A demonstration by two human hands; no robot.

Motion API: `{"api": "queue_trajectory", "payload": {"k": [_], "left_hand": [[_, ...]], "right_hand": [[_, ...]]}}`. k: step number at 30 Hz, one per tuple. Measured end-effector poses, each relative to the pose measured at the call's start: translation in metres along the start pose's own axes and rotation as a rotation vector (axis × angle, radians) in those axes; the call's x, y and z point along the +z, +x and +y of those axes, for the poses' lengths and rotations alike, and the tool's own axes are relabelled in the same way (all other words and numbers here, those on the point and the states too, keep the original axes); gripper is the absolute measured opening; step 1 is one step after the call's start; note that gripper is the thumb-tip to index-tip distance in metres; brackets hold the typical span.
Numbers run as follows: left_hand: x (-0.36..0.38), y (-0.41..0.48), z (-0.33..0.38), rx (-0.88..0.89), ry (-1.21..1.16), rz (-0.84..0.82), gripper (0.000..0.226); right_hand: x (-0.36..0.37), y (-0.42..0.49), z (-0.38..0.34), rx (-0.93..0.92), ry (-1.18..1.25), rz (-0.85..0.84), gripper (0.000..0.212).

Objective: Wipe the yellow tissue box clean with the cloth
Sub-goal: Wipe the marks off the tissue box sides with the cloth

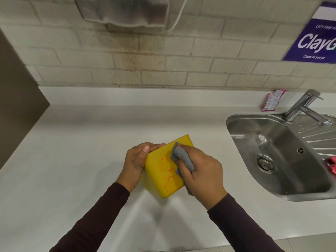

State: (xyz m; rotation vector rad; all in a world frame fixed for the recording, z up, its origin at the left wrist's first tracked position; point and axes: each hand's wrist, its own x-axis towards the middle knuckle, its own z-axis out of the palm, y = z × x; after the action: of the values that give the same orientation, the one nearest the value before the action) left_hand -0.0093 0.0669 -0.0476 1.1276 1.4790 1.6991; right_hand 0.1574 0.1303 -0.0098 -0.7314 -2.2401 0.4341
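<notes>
Head view shows my left hand [135,160] clamping the yellow tissue box [164,168] while my right hand [201,176] pinches the cloth [181,159] at its far-right corner, orange smears [168,171] lying toward me.

tissue box [164,171] yellow w/ orange marks | cloth [182,160] grey | sleeves [241,222] dk maroon
</notes>
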Motion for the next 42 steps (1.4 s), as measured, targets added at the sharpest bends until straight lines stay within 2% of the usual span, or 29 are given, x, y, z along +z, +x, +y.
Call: {"api": "queue_trajectory", "payload": {"k": [2, 7, 10, 11, 14, 17, 19, 22, 26, 28, 31, 33, 35, 38, 42], "left_hand": [[0.001, 0.001, 0.000, 0.003, -0.004, -0.009, 0.037], [0.006, 0.003, 0.002, 0.022, 0.017, -0.006, 0.035], [0.008, 0.002, 0.002, 0.031, 0.011, -0.005, 0.030], [0.009, 0.001, 0.003, 0.036, 0.007, -0.007, 0.028], [0.008, -0.001, 0.001, 0.043, -0.004, -0.010, 0.045], [0.007, 0.000, 0.003, 0.045, -0.017, -0.017, 0.049], [0.008, 0.001, 0.004, 0.043, -0.005, -0.008, 0.046], [0.009, 0.004, 0.001, 0.018, -0.011, 0.014, 0.032], [0.003, 0.007, -0.005, -0.047, -0.095, 0.061, 0.046], [0.000, 0.008, -0.005, -0.053, -0.080, 0.053, 0.045], [-0.002, 0.010, -0.004, -0.071, -0.055, 0.045, 0.032], [-0.002, 0.010, -0.006, -0.079, -0.051, 0.052, 0.036], [-0.002, 0.011, -0.007, -0.087, -0.077, 0.071, 0.042], [-0.003, 0.011, -0.006, -0.094, -0.096, 0.071, 0.036], [-0.003, 0.012, -0.006, -0.104, -0.105, 0.082, 0.034]], "right_hand": [[-0.004, -0.004, 0.006, -0.025, -0.064, -0.025, 0.025], [-0.007, 0.006, 0.008, 0.141, 0.001, 0.109, 0.038], [0.002, 0.013, -0.008, 0.144, 0.048, 0.141, 0.028], [0.004, 0.012, -0.011, 0.129, 0.063, 0.141, 0.026], [0.005, 0.006, -0.015, 0.057, 0.061, 0.080, 0.034], [-0.003, -0.005, 0.000, 0.001, -0.003, -0.009, 0.037], [-0.009, -0.003, 0.013, 0.115, 0.043, -0.030, 0.036], [-0.008, 0.009, 0.017, 0.241, 0.104, 0.078, 0.026], [-0.002, 0.017, 0.003, 0.177, -0.038, 0.040, 0.033], [-0.009, 0.014, 0.006, 0.130, -0.018, -0.065, 0.040], [-0.026, 0.011, 0.016, 0.058, 0.048, -0.279, 0.059], [-0.032, 0.012, 0.021, 0.016, 0.020, -0.331, 0.063], [-0.032, 0.014, 0.023, -0.050, -0.026, -0.313, 0.065], [-0.029, 0.015, 0.024, -0.141, -0.026, -0.294, 0.056], [-0.031, 0.016, 0.032, -0.156, 0.099, -0.363, 0.052]]}}
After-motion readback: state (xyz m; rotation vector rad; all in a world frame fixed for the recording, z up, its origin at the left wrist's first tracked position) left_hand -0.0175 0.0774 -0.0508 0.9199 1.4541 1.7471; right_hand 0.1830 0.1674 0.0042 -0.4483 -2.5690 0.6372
